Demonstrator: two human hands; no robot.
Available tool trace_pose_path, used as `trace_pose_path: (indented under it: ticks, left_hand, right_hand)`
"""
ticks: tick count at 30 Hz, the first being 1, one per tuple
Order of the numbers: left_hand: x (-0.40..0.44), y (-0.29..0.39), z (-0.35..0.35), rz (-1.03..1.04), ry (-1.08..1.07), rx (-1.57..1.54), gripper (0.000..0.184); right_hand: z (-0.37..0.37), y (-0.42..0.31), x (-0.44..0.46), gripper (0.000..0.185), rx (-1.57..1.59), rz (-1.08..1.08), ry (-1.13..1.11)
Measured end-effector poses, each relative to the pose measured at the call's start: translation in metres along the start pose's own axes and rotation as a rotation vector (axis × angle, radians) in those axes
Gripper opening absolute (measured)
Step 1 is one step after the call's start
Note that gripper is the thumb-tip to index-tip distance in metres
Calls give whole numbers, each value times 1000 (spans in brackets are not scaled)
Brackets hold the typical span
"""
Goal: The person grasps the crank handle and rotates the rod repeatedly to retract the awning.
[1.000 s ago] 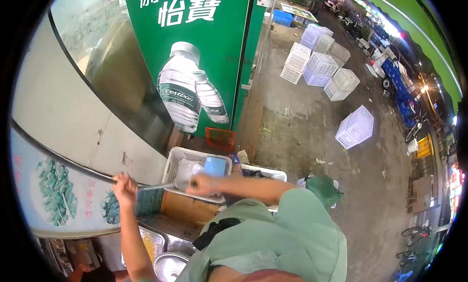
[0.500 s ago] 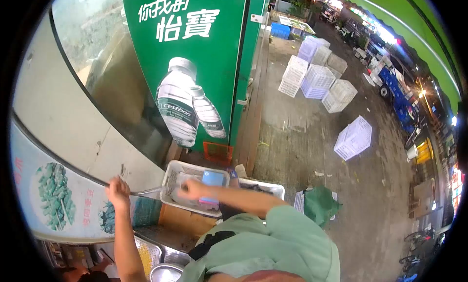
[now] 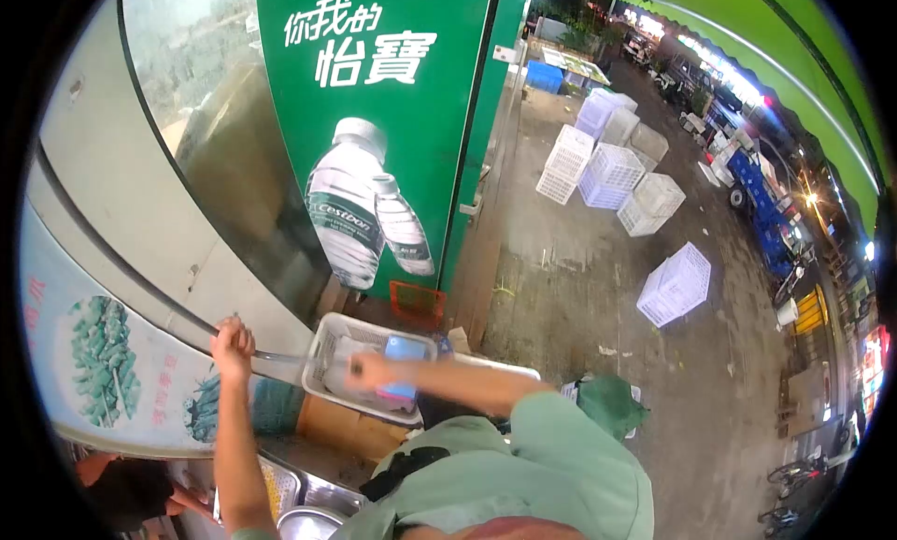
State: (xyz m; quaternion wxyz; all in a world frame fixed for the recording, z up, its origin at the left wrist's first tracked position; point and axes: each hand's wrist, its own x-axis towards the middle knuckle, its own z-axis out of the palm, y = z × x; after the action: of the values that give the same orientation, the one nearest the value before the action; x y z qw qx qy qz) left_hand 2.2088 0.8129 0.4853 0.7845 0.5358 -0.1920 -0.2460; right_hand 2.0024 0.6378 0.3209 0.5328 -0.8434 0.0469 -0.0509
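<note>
With the clock centred on the view, left hand (image 3: 232, 344) is at 8, fingers curled round one end of a thin metal tool (image 3: 285, 358). Right hand (image 3: 369, 372) at 7, fist clenched on the tool's dark handle (image 3: 356, 366); blurred, exact finger placement can't be told. Tool spans the gap between both fists, partly over the white basket (image 3: 350, 399). Blue box (image 3: 406, 347) sits in the basket, right by the right hand.

Risk: a slip along the tool, if either grip is loose or the hands pull out of line; left fingers look most exposed, if that end is sharp. Basket rim is close too, so a low stroke could snag and twist the handle. Edge detail too blurred to judge.

Steel pan (image 3: 311, 526) at 7, low. Another person's arm (image 3: 187, 498) between 7 and 8, apart from the tool. Orange crate (image 3: 418, 300) just beyond the basket. Green panel (image 3: 397, 138) at 11. Farther off, stacked crates (image 3: 612, 171) at 2, blue cart (image 3: 759, 208) at 3.
</note>
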Motion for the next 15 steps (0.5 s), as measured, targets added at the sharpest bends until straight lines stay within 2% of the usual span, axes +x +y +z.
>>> trace_pose_path:
  ticks: [1, 2, 3, 4, 5, 6, 9, 10, 11, 12, 13, 14, 15]
  left_hand:
    - [19, -22, 3, 61, 134, 22, 35]
    - [20, -43, 30, 146, 171, 198, 33]
    - [-11, -38, 93, 117, 84, 340, 32]
    - [-40, -66, 125, 270, -160, 342, 34]
    - [-79, -70, 130, 171, -351, 309, 34]
    - [-120, -65, 142, 61, -534, 288, 34]
    - [-127, 14, 104, -333, -832, 401, 30]
    - [-120, -7, 65, -149, -560, 318, 27]
    - [-91, -46, 3, -67, -309, 59, 27]
    - [-73, -8, 12, -76, -205, -12, 33]
    - [-58, 15, 13, -95, -122, 40, 36]
    - [-38, 15, 5, -129, -69, 22, 36]
    - [-15, -3, 2, -35, 57, -104, 37]
  right_hand:
    - [34, -14, -21, 25, -20, -16, -69]
    - [63, -25, -24, 27, 144, -196, -446]
    - [107, -18, -18, 29, 89, -179, -549]
    - [111, -46, -17, 31, 26, -161, -660]
    - [74, -47, -28, 26, 265, -216, -522]
    - [4, -101, -44, 26, 486, -301, -397]
    - [-6, 26, 68, 35, -157, 110, -206]
    - [-37, 21, 71, 33, -203, 85, -42]
    - [-64, 14, 63, 31, -241, 63, 114]
    - [-61, 7, 46, 31, -229, 59, 109]
    - [-49, 0, 29, 32, -67, 160, 65]
    - [-38, -9, 13, 33, 90, 256, 20]
    - [-22, -31, -8, 30, 62, 222, -1]
